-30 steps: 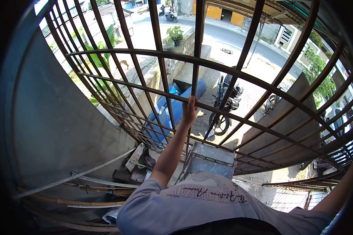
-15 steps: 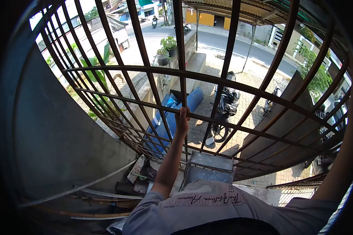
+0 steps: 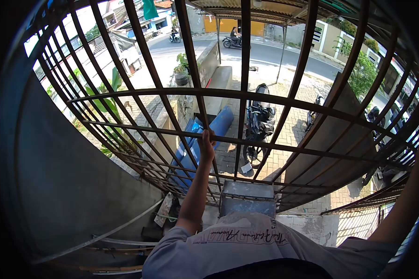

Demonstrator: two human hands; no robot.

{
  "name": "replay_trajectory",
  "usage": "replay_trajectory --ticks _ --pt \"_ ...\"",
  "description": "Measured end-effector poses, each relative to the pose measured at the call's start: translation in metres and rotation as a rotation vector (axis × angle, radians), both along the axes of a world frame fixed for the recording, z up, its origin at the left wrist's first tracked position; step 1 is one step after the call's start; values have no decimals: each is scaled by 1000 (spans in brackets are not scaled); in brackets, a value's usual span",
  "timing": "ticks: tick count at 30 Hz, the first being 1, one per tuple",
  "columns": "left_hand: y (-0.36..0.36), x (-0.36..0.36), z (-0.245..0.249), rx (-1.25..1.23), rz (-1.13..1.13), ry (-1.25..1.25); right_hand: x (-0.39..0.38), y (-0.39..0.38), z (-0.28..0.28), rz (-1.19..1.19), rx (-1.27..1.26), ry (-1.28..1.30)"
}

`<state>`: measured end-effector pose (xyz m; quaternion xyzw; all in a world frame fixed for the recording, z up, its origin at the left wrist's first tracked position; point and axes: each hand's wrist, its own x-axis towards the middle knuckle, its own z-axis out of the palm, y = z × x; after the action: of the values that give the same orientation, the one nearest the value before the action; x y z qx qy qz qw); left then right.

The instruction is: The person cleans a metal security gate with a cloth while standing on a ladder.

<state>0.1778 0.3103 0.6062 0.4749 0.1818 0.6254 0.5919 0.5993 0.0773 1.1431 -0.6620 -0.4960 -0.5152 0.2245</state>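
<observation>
At the balcony rail, head view: left hand (image 3: 206,139) is closed round a rusty bar of the metal grille (image 3: 274,100), approx. where a horiz. bar crosses a vert. one, arm stretched fwd from a grey sleeve (image 3: 172,246). Right forearm (image 3: 402,209) runs up the right edge; right hand is out of frame past the dark rim, so its grip can't be told. Thru the bars, below: blue drum (image 3: 219,123) just beyond the left hand, parked motorcycle (image 3: 257,122) to its right, grey metal box (image 3: 246,197) near the chest. Curved grey wall (image 3: 70,162) on the left.
</observation>
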Motion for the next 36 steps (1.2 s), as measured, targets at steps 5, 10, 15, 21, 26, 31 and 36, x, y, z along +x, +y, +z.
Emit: replay_trajectory --ticks 5,10,15,21,26,31,36 --pt "0 -1 -5 18 11 10 -3 -5 2 -9 7 -14" --pt "2 0 -13 -1 2 -17 -5 -9 3 -18 23 -38" --pt "1 0 -9 -2 5 -20 -10 -7 -1 -9 32 -38" --pt "-5 3 0 -66 86 13 -10 -11 -3 -4 22 -43" --pt "-8 1 6 -77 78 9 -13 -15 -5 -7 9 -36" --pt "-7 1 4 -59 82 14 -26 -15 2 -10 -1 -60" --pt "-1 2 -2 -3 72 30 -40 -11 1 -24 -8 -86"
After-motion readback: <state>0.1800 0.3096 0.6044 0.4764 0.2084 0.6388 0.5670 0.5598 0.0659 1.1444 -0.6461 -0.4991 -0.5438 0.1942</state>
